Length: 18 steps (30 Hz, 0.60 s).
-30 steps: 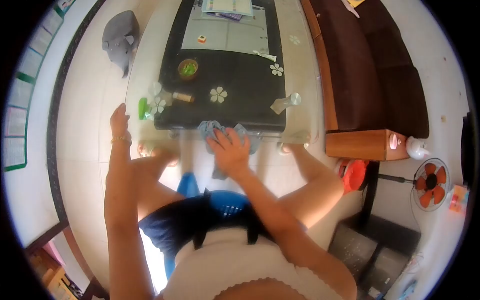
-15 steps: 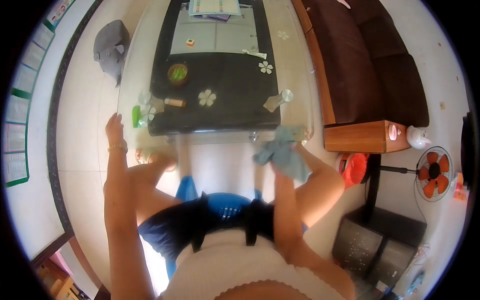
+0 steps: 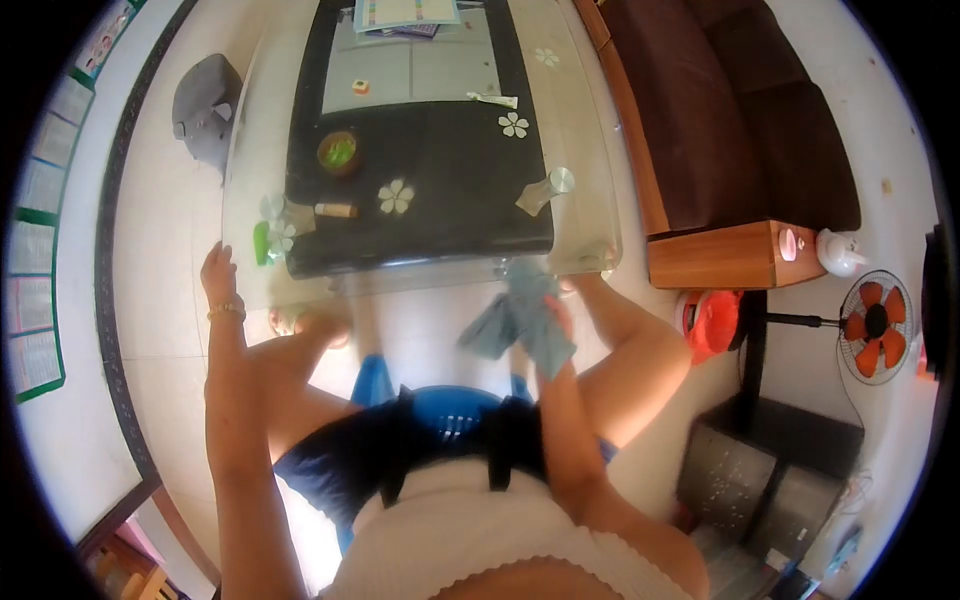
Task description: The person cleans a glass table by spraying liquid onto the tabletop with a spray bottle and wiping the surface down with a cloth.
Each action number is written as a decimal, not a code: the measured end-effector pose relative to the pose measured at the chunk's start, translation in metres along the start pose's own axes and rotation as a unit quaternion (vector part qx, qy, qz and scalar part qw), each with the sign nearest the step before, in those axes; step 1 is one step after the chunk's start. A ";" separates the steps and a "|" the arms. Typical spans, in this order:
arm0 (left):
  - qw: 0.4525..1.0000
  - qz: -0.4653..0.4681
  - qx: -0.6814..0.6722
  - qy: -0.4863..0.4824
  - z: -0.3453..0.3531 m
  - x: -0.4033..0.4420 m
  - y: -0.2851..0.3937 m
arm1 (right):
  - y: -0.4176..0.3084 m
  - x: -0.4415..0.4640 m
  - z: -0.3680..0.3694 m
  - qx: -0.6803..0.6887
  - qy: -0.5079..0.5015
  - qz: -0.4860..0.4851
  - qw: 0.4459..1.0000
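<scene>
My right hand (image 3: 563, 322) is closed on a grey-green cloth (image 3: 520, 325), which hangs in loose folds just below the near edge of the table. The cloth covers most of that hand, and motion blurs it a little. My left hand (image 3: 219, 280), with a bracelet at the wrist, is by the left near corner of the glass-topped table (image 3: 420, 240). Its fingers are stretched forward and hold nothing. Closest to it on the glass is a bright green object (image 3: 261, 243).
On the table are a brown bowl with green contents (image 3: 339, 153), a small tube (image 3: 336, 210), papers (image 3: 405, 14) and a white tube (image 3: 494, 100). A brown sofa (image 3: 680, 130) lines the right side, with a fan (image 3: 876, 322) and red bucket (image 3: 711, 325) nearby. A grey bag-like object (image 3: 207, 108) lies left.
My right hand has drawn the cloth left and slightly toward me, and its folds have changed shape. My left hand stays near the table corner. The view has shifted slightly.
</scene>
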<state>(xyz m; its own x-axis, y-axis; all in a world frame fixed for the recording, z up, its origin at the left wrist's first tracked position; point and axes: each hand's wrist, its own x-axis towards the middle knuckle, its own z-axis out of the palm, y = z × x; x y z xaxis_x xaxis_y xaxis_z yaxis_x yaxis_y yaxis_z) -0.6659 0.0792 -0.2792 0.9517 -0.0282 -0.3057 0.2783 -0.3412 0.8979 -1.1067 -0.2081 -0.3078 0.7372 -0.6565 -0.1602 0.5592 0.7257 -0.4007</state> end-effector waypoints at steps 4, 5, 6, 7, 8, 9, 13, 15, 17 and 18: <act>0.999 0.040 0.019 -0.002 0.001 0.002 -0.005 | -0.038 0.012 0.014 -0.073 0.071 -0.058 0.993; 0.998 0.056 0.029 -0.002 0.002 0.005 -0.009 | -0.042 0.016 0.015 -0.077 0.096 -0.062 0.990; 0.996 0.073 0.041 0.000 0.002 0.008 -0.013 | -0.041 0.019 0.016 -0.114 0.050 -0.071 0.990; 0.997 0.070 0.044 0.002 0.001 0.008 -0.014 | -0.030 0.020 0.015 -0.067 0.036 -0.018 0.997; 0.996 0.069 0.049 0.004 0.001 0.008 -0.014 | -0.017 0.022 0.013 -0.018 0.022 0.033 0.999; 0.996 0.069 0.054 0.005 0.002 0.009 -0.012 | -0.001 0.025 0.012 0.032 0.006 0.083 0.996; 0.999 0.046 0.023 -0.017 -0.002 0.000 -0.005 | 0.039 0.003 0.063 -0.171 0.259 0.039 0.950; 1.000 0.027 0.015 -0.003 -0.001 0.000 -0.002 | 0.021 -0.004 0.059 -0.264 0.313 -0.020 0.912; 0.999 0.031 0.033 -0.002 -0.002 0.001 -0.003 | -0.007 -0.008 0.047 -0.404 0.304 -0.188 0.842; 0.999 0.032 0.041 -0.002 -0.001 0.002 -0.004 | -0.023 -0.014 0.042 -0.503 0.304 -0.203 0.783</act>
<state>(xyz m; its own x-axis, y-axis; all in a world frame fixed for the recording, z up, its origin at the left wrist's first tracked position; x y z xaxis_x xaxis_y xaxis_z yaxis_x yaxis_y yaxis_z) -0.6649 0.0812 -0.2837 0.9665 -0.0571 -0.2501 0.2050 -0.4143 0.8868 -1.1143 -0.2069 -0.2588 0.0879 -0.9897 -0.1131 -0.1077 0.1034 -0.9888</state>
